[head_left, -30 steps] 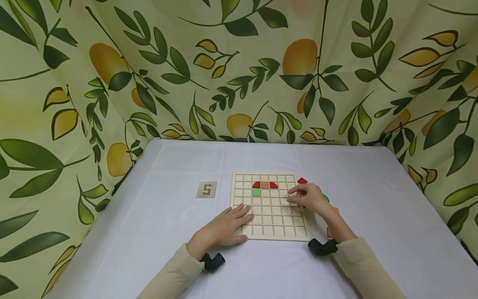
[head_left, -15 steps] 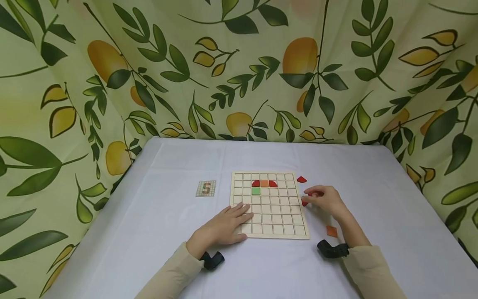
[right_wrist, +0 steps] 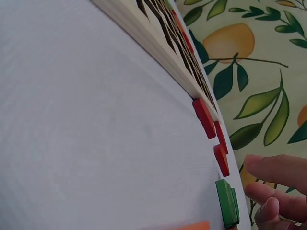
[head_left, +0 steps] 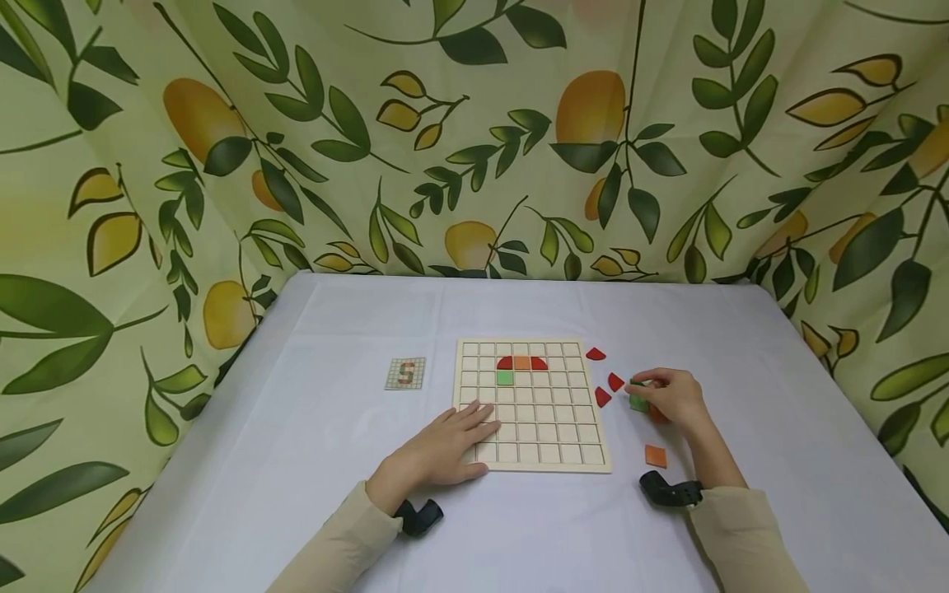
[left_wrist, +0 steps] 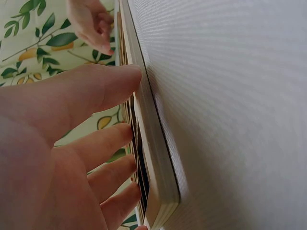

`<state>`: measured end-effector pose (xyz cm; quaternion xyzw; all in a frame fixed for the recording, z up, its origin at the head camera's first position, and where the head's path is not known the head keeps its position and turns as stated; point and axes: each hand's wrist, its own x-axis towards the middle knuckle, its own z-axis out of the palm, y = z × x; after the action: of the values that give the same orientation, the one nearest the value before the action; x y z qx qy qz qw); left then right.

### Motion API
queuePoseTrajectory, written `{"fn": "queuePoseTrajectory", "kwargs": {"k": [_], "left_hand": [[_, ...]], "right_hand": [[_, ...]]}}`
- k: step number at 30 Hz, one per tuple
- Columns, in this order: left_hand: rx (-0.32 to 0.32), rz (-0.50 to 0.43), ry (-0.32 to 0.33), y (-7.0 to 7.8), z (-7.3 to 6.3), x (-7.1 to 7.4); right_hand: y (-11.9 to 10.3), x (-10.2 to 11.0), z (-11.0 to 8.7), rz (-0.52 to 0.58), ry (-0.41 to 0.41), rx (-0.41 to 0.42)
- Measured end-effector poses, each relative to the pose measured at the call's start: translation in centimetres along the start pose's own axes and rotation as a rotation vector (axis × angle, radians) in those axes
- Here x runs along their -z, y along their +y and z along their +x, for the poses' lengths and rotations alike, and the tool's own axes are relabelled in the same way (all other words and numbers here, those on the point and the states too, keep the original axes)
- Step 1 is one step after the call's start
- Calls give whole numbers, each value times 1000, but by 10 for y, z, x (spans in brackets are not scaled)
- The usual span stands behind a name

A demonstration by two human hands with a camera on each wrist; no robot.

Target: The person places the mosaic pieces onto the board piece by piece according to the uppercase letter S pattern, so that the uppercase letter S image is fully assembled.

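Note:
My left hand point(head_left: 448, 445) lies flat with spread fingers on the near left part of a wooden grid board point(head_left: 550, 458). Its thumb point(left_wrist: 115, 86) rests at the board's edge in the left wrist view. Set in the grid are two red quarter-round pieces with an orange square point(head_left: 522, 362) between them, and a green square point(head_left: 505, 377) below. To the right of the board, my right hand point(head_left: 675, 397) hovers at green pieces point(right_wrist: 227, 203) on the table; the right wrist view shows nothing between its fingers. An orange piece point(head_left: 657, 414) is partly hidden under this hand.
Several loose red pieces point(head_left: 603, 397) lie along the board's right edge. An orange square point(head_left: 656, 455) is nearer the right wrist. Left of the board lies a small pattern card point(head_left: 405, 373) with an S on a grid. A leaf-print curtain point(head_left: 474, 148) stands behind the white table point(head_left: 334, 329).
My right hand has moved right, away from the board, past the red pieces to the green ones, uncovering red pieces and an orange square. The left hand stays on the board.

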<state>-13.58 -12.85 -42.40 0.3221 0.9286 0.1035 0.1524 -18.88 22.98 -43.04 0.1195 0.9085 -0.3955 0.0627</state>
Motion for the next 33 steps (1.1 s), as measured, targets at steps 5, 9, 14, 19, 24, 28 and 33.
{"fn": "queuePoseTrajectory", "kwargs": {"k": [5,9,14,19,24,28,33], "left_hand": [[2,-8,-2,-1,0,0],[3,-7,-4,-1,0,0],[2,-1,-5,0,0,-1],[4,-9,-4,1,0,-1],[0,-3,-1,1,0,0],[-6,-3,6,1,0,0],[-13,-2,14,2,-2,1]], "right_hand": [[3,0,1,4,45,-61],[4,1,3,9,64,-101],[4,-1,5,-9,71,-109],[5,-3,7,-6,46,-111],[6,-4,9,11,-23,-80],[3,-3,8,4,-62,-29],[2,0,6,2,-54,-29]]}}
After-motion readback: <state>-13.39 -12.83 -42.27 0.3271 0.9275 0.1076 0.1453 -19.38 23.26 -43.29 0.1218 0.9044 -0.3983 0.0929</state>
